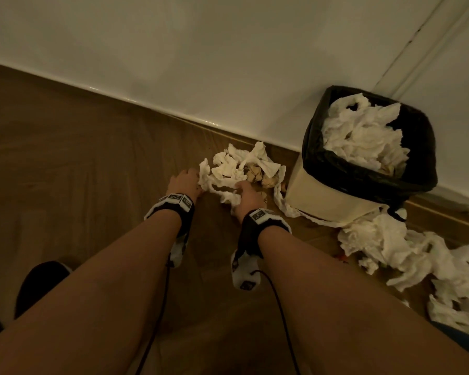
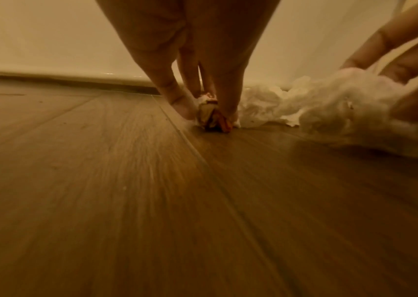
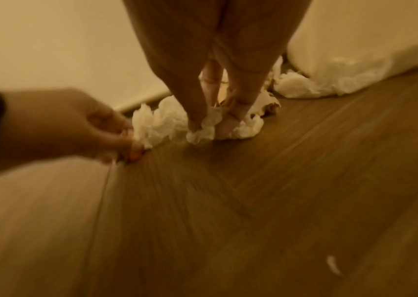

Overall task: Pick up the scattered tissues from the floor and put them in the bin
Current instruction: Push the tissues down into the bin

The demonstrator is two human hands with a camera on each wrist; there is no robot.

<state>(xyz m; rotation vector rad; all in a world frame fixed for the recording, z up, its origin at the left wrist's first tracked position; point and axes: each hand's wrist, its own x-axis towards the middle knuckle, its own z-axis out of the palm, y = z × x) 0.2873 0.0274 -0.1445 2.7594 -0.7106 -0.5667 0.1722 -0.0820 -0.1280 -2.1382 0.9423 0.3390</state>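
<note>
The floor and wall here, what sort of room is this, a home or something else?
Probably a room in a home or a hotel, though I can't be sure. It has a wood-plank floor, a plain white wall with a skirting board, and a small bin lined with a black bag, standing against the wall.

The left hand (image 2: pixel 197 50) pinches a small crumpled scrap (image 2: pixel 211 118) (brownish, orange-edged) on the wooden floor (image 2: pixel 152 201), beside white tissues (image 2: pixel 330 112).
</note>
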